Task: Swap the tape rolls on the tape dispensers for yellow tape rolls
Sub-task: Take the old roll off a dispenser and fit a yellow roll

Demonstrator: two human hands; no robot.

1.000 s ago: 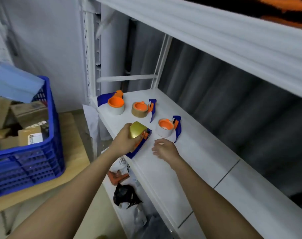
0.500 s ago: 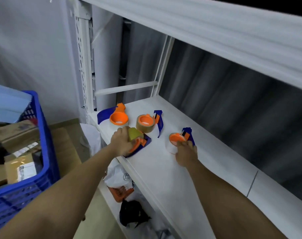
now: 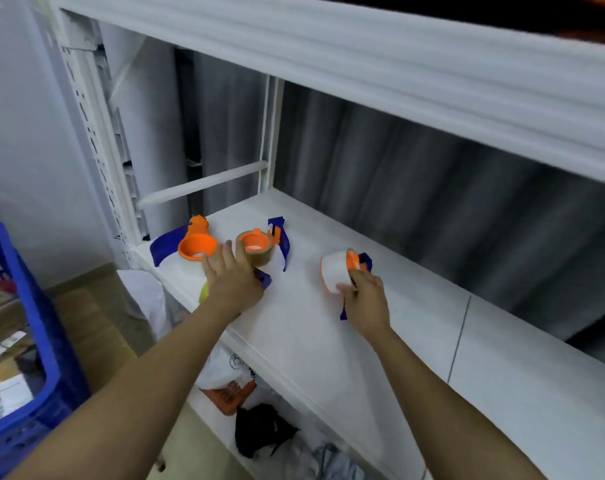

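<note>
On the white shelf (image 3: pixel 328 341) my left hand (image 3: pixel 232 280) lies over a blue dispenser (image 3: pixel 263 277) at the front edge. Its fingers stretch flat towards the back, and a bit of yellow tape roll (image 3: pixel 204 293) shows under the palm. My right hand (image 3: pixel 363 301) grips another dispenser by its blue handle (image 3: pixel 343 313). That dispenser is tipped on its side, with its white tape roll (image 3: pixel 332 271) and orange hub (image 3: pixel 353 261) facing left. Behind my left hand stand a dispenser with a brown roll (image 3: pixel 256 251) and one with a clear roll under an orange hub (image 3: pixel 195 247).
A blue crate (image 3: pixel 34 358) of cardboard boxes stands on a wooden surface at the left. An upper shelf beam (image 3: pixel 363 64) hangs over the work area. On the lower shelf lie white bags, an orange item (image 3: pixel 228 393) and a black bag (image 3: pixel 259 427).
My right hand reached the white-roll dispenser, took hold of it and tipped it onto its side further right. My left hand set the yellow-roll dispenser down and its fingers flattened.
</note>
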